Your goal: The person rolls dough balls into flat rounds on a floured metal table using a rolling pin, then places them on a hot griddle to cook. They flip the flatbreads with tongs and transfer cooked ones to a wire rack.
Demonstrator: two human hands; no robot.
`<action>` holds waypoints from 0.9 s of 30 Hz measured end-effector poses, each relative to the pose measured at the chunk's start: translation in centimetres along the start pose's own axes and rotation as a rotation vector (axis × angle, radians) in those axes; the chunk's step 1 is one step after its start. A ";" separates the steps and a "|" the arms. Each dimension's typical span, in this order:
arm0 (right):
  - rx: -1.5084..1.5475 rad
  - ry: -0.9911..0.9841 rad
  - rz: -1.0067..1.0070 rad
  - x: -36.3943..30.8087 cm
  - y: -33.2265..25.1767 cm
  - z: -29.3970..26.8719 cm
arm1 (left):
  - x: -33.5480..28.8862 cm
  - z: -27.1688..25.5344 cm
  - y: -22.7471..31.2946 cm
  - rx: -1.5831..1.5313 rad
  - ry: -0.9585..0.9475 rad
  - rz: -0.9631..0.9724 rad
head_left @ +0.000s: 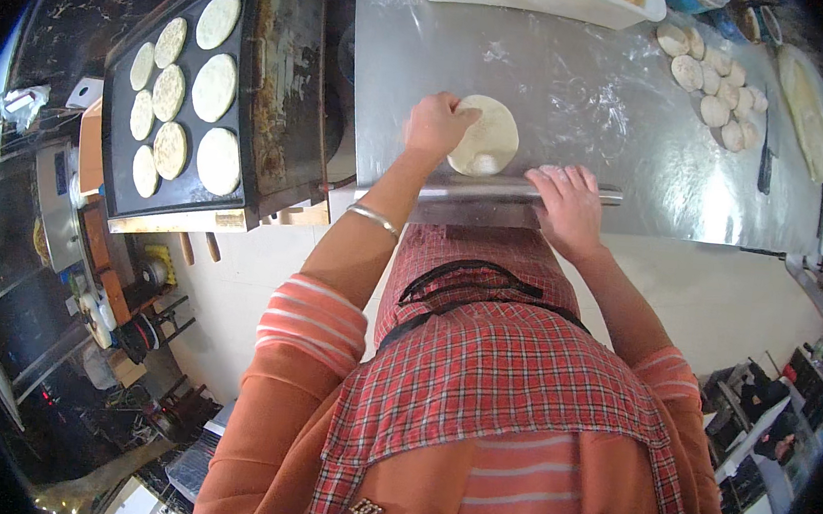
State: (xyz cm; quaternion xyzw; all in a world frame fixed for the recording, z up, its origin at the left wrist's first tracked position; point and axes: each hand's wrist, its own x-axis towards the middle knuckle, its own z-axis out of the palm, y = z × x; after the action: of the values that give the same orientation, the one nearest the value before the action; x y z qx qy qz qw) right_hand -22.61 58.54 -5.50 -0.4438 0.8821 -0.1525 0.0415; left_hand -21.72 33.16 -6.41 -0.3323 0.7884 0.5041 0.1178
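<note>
The flat dough round (pixel 494 132) lies on the metal table in front of me, and I take it as the centre of my clock. At nine o'clock my left hand (pixel 436 127) has its edge between thumb and bent fingers; the grip is nearly closed, and it looks to me like a light pinch. At six o'clock lies the steel rolling pin (pixel 457 189), very near to the lower edge; I cannot tell if they touch. My right hand (pixel 569 207), at four o'clock, lays its fingers over the pin near its end; how tightly they bend around it, I cannot tell.

This round is already thin. At nine o'clock, further away, nine flat breads (pixel 215 88) lie on the dark griddle (pixel 119 158); some have brown spots, others are paler, so I judge them unequally cooked. Between two and three o'clock wait small dough pieces (pixel 688 73), not yet flattened.

The metal table (pixel 420 52) is shiny, with smears of flour. At twelve to one o'clock stands a white tub (pixel 532 1). Behind my checked apron (pixel 490 362) shows a pale floor (pixel 722 284), and at eight o'clock the room is dark and crowded.
</note>
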 end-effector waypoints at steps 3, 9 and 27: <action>0.067 0.048 -0.055 -0.5 -1.0 -0.4 | -2.3 -1.0 -1.9 -0.427 -0.106 -0.103; 0.032 0.118 0.022 0.4 -1.7 1.3 | -10.0 -0.9 -8.2 0.474 0.391 0.198; -0.047 -0.016 0.176 5.9 -1.3 1.4 | -4.6 -1.4 -6.7 0.775 0.438 0.493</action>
State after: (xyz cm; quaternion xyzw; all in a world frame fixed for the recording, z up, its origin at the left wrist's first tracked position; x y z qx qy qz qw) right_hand -24.92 52.77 -6.11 -0.3667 0.9207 -0.1238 0.0512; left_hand -13.71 31.98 -8.14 -0.1661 0.9787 0.1056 -0.0582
